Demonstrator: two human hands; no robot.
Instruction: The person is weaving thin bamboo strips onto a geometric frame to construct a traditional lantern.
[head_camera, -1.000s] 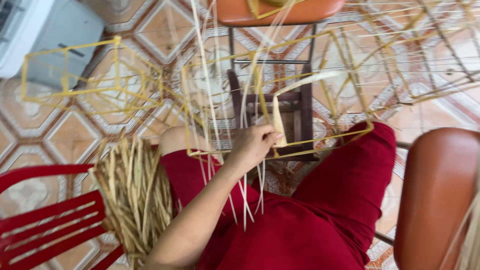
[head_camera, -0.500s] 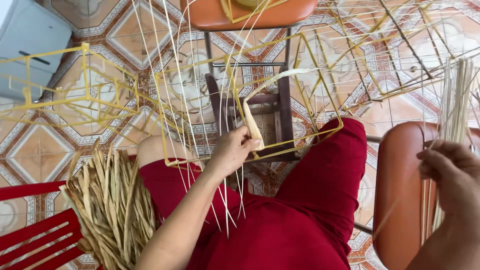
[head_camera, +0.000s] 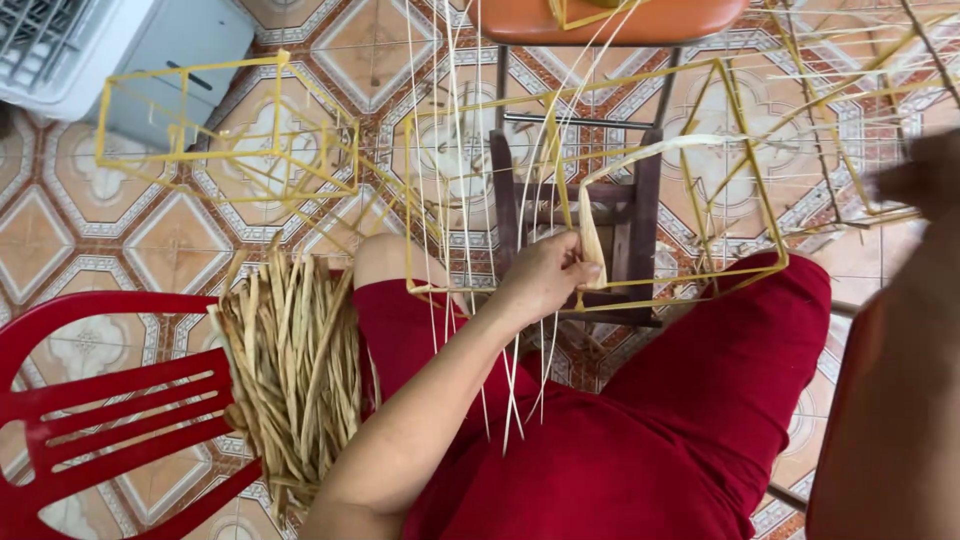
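My left hand (head_camera: 545, 275) is closed on a pale flat strip (head_camera: 640, 150) that loops up and over, pinching it against the lower bar of a yellow stick frame (head_camera: 745, 140) resting over my lap in red clothing (head_camera: 700, 400). Several thin pale strands (head_camera: 450, 150) hang straight down past that hand. My right hand (head_camera: 925, 175) is a dark blur at the right edge, close to the camera. Its fingers cannot be made out.
A thick bundle of dried strips (head_camera: 295, 360) lies on a red plastic chair (head_camera: 100, 400) at the left. A second yellow frame (head_camera: 220, 130) stands on the tiled floor near a white appliance (head_camera: 90, 50). A dark wooden stool (head_camera: 625, 220) and an orange seat (head_camera: 610, 15) are ahead.
My right hand, which held a bunch of strips at the right half a second ago, has risen into a blur. My left hand keeps its grip at the frame.
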